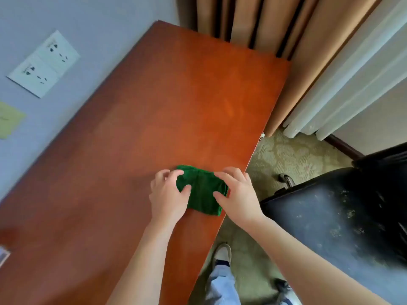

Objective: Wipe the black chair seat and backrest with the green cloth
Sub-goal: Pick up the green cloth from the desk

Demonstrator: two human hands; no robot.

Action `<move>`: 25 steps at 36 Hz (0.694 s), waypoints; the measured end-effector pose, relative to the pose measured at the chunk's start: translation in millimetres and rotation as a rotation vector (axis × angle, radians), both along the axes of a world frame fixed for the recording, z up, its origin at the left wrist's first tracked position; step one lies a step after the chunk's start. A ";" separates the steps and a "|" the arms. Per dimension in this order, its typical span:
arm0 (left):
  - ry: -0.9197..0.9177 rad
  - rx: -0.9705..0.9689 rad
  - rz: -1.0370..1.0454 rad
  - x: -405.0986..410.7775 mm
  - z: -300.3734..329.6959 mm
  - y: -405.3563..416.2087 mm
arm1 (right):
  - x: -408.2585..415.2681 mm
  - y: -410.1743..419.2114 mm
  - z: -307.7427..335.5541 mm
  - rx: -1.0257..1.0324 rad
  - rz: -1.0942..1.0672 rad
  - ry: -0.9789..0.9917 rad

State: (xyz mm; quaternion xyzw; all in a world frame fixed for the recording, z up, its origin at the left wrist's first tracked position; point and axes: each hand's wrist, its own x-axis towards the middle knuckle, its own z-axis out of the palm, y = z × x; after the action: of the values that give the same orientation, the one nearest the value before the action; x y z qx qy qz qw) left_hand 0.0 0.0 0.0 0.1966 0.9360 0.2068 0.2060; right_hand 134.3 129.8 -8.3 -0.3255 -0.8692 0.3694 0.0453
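Note:
A folded green cloth (202,190) lies on the reddish wooden table (167,102) close to its right edge. My left hand (168,194) grips the cloth's left side, fingers curled over the top edge and thumb on the fabric. My right hand (236,194) grips the cloth's right side the same way. The black chair (343,219) stands to the right of the table, its dusty, speckled seat facing up and its backrest (387,159) at the far right edge.
Brown and white curtains (308,51) hang behind the table and chair. A wall with a socket plate (44,62) runs along the table's left side. Patterned carpet (284,155) separates table and chair. My shoe (222,254) stands below the table's edge.

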 end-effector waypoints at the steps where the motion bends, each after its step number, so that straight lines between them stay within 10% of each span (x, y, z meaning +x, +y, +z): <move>1: -0.011 -0.030 -0.008 -2.0 -3.8 1.2 | -5.3 1.2 -5.7 0.055 0.024 -0.012; 11: -0.040 -0.002 0.059 -3.6 -21.2 6.3 | -32.6 2.3 -24.4 0.276 0.109 -0.234; 25: -0.197 0.099 -0.059 17.0 -0.6 25.1 | 4.4 14.2 -18.4 0.018 0.034 -0.234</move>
State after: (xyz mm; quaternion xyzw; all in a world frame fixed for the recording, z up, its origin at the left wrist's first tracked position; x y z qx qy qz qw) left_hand 17.0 25.1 -0.6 0.2126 0.8936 0.2652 0.2932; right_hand 138.7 144.0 -26.7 -0.3511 -0.8773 0.3218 -0.0596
